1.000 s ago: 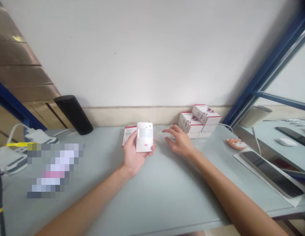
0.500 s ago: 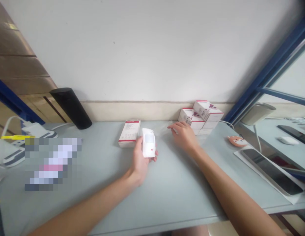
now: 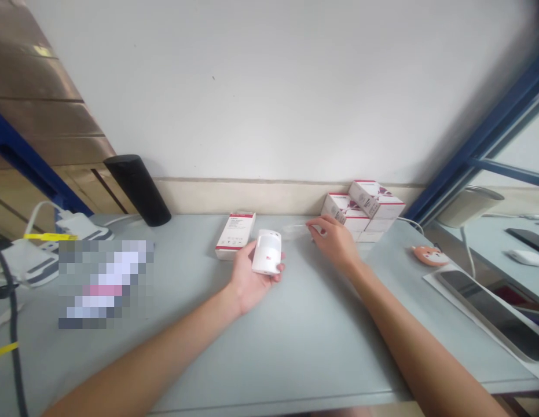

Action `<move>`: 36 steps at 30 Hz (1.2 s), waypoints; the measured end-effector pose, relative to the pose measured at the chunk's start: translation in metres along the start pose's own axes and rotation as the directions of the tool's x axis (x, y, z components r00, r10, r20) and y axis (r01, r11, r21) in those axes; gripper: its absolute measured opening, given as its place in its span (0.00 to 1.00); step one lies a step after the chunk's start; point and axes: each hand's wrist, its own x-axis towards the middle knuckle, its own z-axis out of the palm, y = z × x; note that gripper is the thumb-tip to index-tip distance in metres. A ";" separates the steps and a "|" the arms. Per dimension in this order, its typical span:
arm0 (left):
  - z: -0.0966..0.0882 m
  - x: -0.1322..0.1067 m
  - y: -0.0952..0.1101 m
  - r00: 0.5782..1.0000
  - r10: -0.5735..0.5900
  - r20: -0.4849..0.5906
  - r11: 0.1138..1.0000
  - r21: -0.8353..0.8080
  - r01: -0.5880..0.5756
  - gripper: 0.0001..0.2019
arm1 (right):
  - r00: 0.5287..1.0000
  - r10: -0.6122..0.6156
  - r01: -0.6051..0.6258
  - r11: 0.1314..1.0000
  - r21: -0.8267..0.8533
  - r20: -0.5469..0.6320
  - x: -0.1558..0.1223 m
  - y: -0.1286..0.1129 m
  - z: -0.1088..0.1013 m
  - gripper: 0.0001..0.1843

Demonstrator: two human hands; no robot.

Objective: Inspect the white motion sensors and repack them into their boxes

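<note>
My left hand (image 3: 247,278) is wrapped round a white motion detector (image 3: 267,252), which has a pale sensor window and a small red mark on its front. Just left of the detector, a white and red box (image 3: 235,234) lies on the table. To the right, my right hand (image 3: 336,238) pinches the edge of a clear plastic bag (image 3: 295,230) resting on the tabletop. Behind that hand, several white and red boxes (image 3: 377,207) are stacked against the wall.
A black cylinder (image 3: 139,191) stands at the back left, near white power strips (image 3: 39,260) and a black cable (image 3: 13,324). A blurred-out item (image 3: 106,284) lies on the left. On the right are an orange animal-shaped object (image 3: 429,255), a dark phone-like slab (image 3: 490,313) and a blue frame (image 3: 464,127).
My left hand has turned the detector so its front faces more upward. The fingers of my right hand have closed together on the plastic bag. The view has shifted slightly left.
</note>
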 end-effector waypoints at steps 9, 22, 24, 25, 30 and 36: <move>-0.004 0.003 0.009 0.983 -0.071 0.171 0.997 0.021 0.068 0.18 | 0.999 -0.039 0.041 0.973 0.229 -0.014 0.001 -0.003 0.000 0.13; -0.007 0.002 0.007 0.913 0.007 0.408 0.956 0.266 -0.126 0.32 | 0.968 -0.069 0.160 0.911 0.381 -0.243 0.005 -0.014 -0.018 0.10; -0.009 0.004 0.005 0.913 0.024 0.408 0.947 0.284 -0.152 0.33 | 0.964 -0.083 0.176 0.911 0.372 -0.253 0.005 -0.014 -0.020 0.10; -0.009 0.005 0.005 0.912 0.034 0.409 0.943 0.290 -0.165 0.33 | 0.961 -0.096 0.188 0.913 0.361 -0.258 0.005 -0.014 -0.021 0.10; -0.006 0.005 0.006 0.923 0.075 0.378 0.927 0.315 -0.204 0.29 | 0.948 -0.174 0.248 0.929 0.276 -0.267 0.007 -0.011 -0.024 0.10; -0.006 0.005 0.007 0.920 0.003 0.391 0.918 0.363 -0.158 0.28 | 0.939 -0.167 0.257 0.921 0.292 -0.299 0.008 -0.010 -0.030 0.09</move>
